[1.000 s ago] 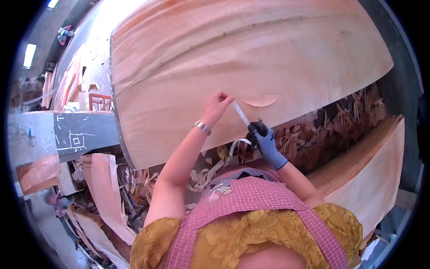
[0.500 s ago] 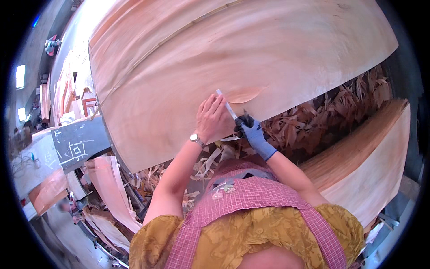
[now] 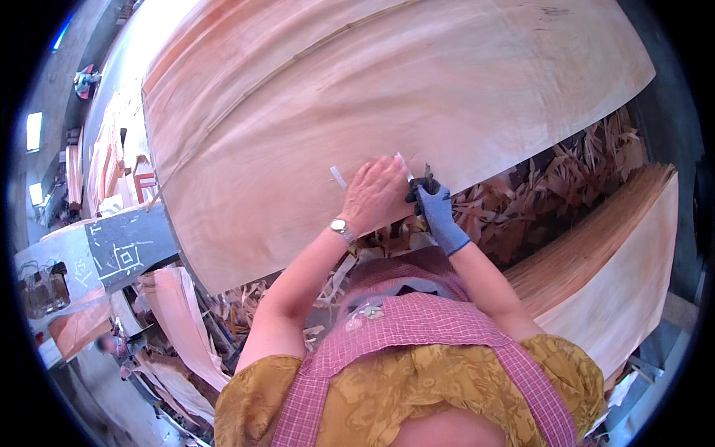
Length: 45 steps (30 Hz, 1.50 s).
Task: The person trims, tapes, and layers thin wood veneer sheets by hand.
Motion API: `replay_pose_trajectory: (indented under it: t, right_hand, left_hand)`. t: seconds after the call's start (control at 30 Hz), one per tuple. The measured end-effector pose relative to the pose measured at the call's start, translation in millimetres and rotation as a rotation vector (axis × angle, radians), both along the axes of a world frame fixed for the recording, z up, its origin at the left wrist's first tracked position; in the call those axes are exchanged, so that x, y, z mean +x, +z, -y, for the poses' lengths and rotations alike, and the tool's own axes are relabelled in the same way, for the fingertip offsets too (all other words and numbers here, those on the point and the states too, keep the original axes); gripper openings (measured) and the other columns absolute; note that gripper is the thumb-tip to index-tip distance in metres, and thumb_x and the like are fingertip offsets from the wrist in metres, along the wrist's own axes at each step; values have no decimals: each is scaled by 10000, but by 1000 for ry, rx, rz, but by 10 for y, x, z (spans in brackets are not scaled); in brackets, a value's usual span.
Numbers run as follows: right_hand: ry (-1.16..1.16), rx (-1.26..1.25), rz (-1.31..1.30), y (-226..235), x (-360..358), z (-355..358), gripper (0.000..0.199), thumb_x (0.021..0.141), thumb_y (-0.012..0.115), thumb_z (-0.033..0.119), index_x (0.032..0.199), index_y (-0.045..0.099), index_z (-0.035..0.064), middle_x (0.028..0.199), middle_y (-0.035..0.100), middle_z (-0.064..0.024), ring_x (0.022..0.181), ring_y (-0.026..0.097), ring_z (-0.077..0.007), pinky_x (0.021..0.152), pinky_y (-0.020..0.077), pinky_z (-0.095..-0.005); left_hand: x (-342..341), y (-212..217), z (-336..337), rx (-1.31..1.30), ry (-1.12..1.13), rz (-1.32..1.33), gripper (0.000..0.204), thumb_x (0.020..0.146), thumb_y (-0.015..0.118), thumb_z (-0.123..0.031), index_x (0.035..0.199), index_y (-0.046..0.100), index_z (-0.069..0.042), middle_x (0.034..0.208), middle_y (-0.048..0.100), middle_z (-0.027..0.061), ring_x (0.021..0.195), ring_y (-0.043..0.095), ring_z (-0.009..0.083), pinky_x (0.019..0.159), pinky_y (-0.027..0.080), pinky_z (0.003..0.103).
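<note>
Left hand point(image 3: 375, 195) now lies flat, released, on the veneer point(image 3: 357, 112) mid-frame; gloved right hand point(image 3: 434, 211) keeps its grip clenched on a dark tool point(image 3: 421, 181).

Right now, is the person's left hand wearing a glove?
No, the left hand is bare, with a wristwatch on its wrist, pressed flat on the veneer sheet; only the right hand wears a blue glove.

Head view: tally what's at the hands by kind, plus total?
Veneer sheet under the hands: 1
Stack of veneer sheets at right: 1
White tape strip under the left hand: 1
Dark tool in the gloved right hand: 1
Blue glove: 1
Wristwatch: 1
Total: 6
</note>
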State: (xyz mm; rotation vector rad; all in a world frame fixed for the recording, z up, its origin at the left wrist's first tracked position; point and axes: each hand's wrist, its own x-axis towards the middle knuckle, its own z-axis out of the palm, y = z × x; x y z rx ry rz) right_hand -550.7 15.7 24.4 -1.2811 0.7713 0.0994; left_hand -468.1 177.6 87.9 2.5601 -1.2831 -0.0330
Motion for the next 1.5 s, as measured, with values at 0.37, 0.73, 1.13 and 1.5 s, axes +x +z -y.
replay_pose_trajectory:
  t: [0.37,0.73,1.13,1.5]
  right_hand:
    - [537,-986,50,290,-187,414,219,932,596,286,943,601,68,797,676,-178,750,673,-340,656,514,-455]
    - [663,-323,307,1883,331,-572,386,839,761,218,1092,548,19,848,582,-99,738,573,-186,703,488,-328]
    - [631,-1693,-237,368,689,2495,619,951,533,304,1485,335,61,1551,314,-141,1441,294,-293,867,524,-434]
    - [-17,244,281,1037,470,2855,491,1002,510,436,1311,525,54,999,697,-77,752,671,-117,460,401,-182]
  left_hand:
    - [70,-85,89,29,-70,-56,571,803,668,-269,1349,531,-169,1441,467,76,1333,409,313,1082,319,478]
    - [1199,4,1066,-367,374,69,566,843,595,-146,1392,456,-145,1405,492,94,1277,454,269,1059,325,441]
    - [1348,-462,77,183,800,20,690,918,531,-503,1513,326,-221,1589,264,92,1469,208,315,1173,124,553]
    - [1216,-310,895,-40,691,78,585,890,633,-376,1402,471,-145,1414,489,120,1342,406,309,1138,258,455]
